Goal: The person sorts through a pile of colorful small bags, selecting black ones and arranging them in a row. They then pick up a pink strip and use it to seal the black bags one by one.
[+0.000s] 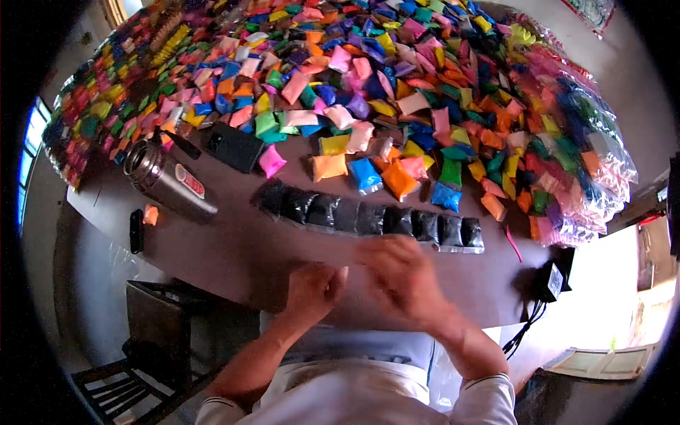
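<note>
My left hand [314, 289] rests at the near edge of the brown table [234, 248], fingers curled, and nothing shows in it. My right hand [400, 273] is blurred by motion just right of it, close to a row of black powder packets [368, 216] laid side by side. Whether the right hand holds a packet cannot be told. Beyond the row lie loose orange [329, 167], blue [365, 174] and pink [271, 161] packets.
A huge heap of coloured powder packets [397, 64] covers the far table. A steel flask [166, 183] lies at left beside a black phone [234, 147] and a small dark device [136, 231]. Clear bags of packets [588, 163] pile at right. A black adapter [551, 281] hangs off the edge.
</note>
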